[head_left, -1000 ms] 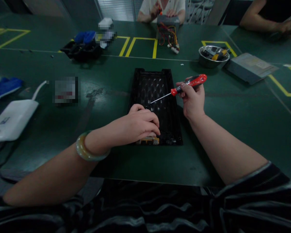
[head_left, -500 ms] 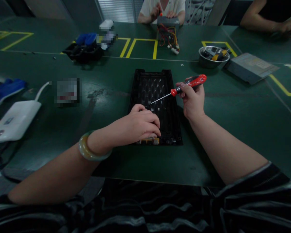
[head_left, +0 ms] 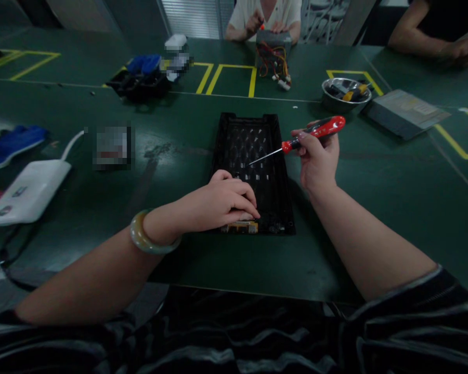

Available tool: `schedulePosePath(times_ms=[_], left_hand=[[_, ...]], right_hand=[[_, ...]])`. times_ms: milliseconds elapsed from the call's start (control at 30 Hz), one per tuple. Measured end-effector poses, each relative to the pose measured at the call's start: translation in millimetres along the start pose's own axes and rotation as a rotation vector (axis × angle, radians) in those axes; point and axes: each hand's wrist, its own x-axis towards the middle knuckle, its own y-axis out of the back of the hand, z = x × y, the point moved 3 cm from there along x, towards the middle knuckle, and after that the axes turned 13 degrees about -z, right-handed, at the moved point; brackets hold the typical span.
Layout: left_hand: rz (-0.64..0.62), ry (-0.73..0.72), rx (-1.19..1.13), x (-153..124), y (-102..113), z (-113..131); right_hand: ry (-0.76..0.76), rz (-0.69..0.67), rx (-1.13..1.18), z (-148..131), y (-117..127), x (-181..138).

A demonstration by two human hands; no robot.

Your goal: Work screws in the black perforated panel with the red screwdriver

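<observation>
A black plastic case (head_left: 283,171) lies lengthwise in front of me, its floor patterned with rows of small slots. Over its near left part, my left hand (head_left: 232,202) is bent palm down, thumb and fingers closed together. What its fingertips hold, if anything, is hidden. Just below them, a small circuit board (head_left: 242,227) with a yellowish edge shows at the case's near end. My right hand (head_left: 320,156), right of the case, grips a red and black screwdriver (head_left: 331,126) by its handle. The shaft slants down left over the case; whether its tip touches anything, I cannot tell.
To the left lie a white device (head_left: 31,192) with a cable and a blue glove (head_left: 19,143). Farther off stand a black tray (head_left: 136,85), a metal bowl (head_left: 345,104) of tools and a grey metal box (head_left: 407,111). Across the table, a person handles a wired metal unit (head_left: 273,47).
My right hand and the screwdriver have shifted slightly right and a little away from the left hand. The left hand stays over the board, and the view has turned slightly.
</observation>
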Motion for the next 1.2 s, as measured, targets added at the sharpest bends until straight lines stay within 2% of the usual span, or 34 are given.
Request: schedulePosePath(times_ms=[200,333,400,500,533,633,833,1033,1200], left_hand=[[0.006,0.010,-0.007,0,-2,0],[0.013,0.020,-0.016,-2,0,0],[0.016,0.021,-0.025,-3,1,-1],[0.030,0.032,-0.034,-5,2,-1],[0.033,0.034,-0.036,-5,2,-1],[0.035,0.029,-0.046,-6,3,0],[0.029,0.012,-0.021,-8,2,1],[0.018,0.011,-0.025,-8,1,0],[0.025,0.017,-0.028,-7,1,0]], right_hand=[[0.171,0.049,0.009,-46,-6,7],[0.316,0.029,0.000,-92,-23,0],[0.402,-0.035,-0.077,-116,-36,-9],[0.405,-0.116,-0.115,-143,-54,-30],[0.315,-0.168,-0.108,-147,-60,-36],[0.195,-0.259,-0.084,-152,-73,-54],[0.129,-0.378,-0.188,-138,-79,-62],[0.328,-0.600,-0.141,-123,-82,-51],[0.289,-0.634,-0.186,-123,-84,-53]])
